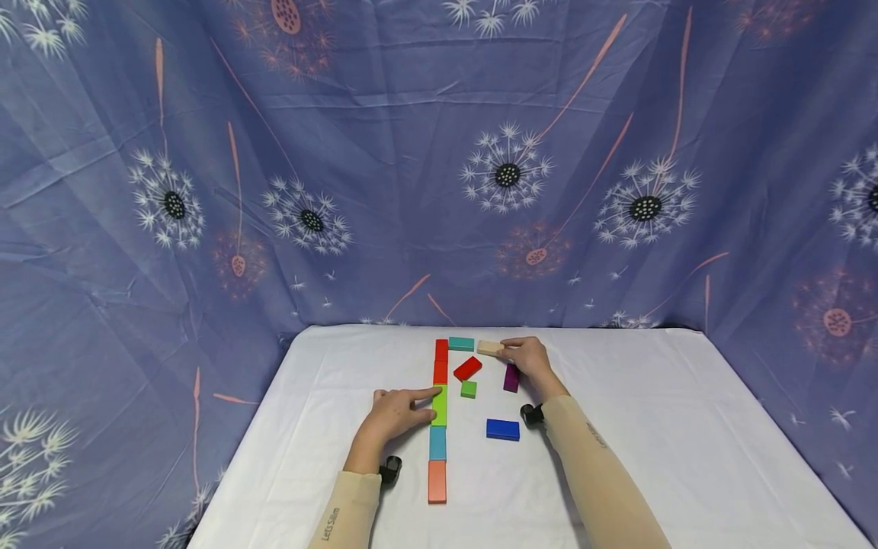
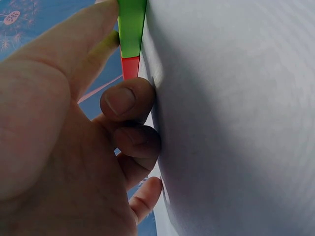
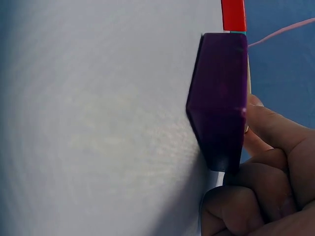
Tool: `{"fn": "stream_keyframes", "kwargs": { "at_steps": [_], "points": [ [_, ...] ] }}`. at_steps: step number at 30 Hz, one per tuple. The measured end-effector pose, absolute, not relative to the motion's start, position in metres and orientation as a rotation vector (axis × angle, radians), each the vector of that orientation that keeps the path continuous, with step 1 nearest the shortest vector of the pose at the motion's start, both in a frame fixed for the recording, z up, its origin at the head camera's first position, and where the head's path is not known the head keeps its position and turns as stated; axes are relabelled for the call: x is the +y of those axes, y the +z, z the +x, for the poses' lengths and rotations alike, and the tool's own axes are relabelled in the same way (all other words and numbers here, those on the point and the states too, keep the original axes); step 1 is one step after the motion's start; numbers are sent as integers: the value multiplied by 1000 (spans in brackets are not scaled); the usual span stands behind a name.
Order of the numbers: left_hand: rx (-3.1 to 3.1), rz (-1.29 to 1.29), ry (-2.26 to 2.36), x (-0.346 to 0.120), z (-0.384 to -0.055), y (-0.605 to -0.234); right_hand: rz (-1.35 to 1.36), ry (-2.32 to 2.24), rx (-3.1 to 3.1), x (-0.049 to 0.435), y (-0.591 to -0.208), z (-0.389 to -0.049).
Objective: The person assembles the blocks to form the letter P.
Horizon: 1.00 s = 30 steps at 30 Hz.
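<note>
– Filling the background is a blue curtain; what stands before it?

– A white table, with two hands over it.

– How are the fingers?

– The left hand stretches thumb and index to touch the green block, not wrapping round it; its other fingers bend. The right hand pinches the right end of the beige block near the table's far edge.

– Where is the green block?

– Mid-row: beyond it two red blocks, nearer a light blue block, then a coral block.

– And right of the row?

– A dark blue block; a purple block just beside the right hand; a teal block between row and beige block; a slanted red block; smallest, a green cube.
</note>
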<state>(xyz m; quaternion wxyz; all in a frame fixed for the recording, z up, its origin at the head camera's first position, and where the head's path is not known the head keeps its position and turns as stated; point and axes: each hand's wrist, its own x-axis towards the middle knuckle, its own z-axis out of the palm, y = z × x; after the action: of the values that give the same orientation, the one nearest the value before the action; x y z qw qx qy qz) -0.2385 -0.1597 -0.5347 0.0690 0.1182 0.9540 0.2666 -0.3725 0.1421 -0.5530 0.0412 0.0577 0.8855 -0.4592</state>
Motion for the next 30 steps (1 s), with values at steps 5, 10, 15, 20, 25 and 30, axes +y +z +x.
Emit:
{"fn": "stream_keyframes", "kwargs": {
  "at_steps": [5, 10, 15, 20, 25, 30],
  "points": [
    [2887, 351, 779, -159, -240, -533, 183, -1379, 2719, 142, -550, -374],
    [2884, 343, 773, -159, -241, -535, 165, -1368, 2723, 141, -551, -375],
    [2872, 345, 792, -160, -240, -535, 140, -1351, 2729, 138, -551, -375],
    [2871, 357, 795, -159, -239, -535, 128, -1356, 2715, 138, -550, -371],
    [2875, 350, 781, -159, -239, -536, 123, -1320, 2736, 137, -550, -371],
    [2874, 346, 780, -159, -239, -536, 131, -1300, 2740, 136, -549, -372]
  ]
}}
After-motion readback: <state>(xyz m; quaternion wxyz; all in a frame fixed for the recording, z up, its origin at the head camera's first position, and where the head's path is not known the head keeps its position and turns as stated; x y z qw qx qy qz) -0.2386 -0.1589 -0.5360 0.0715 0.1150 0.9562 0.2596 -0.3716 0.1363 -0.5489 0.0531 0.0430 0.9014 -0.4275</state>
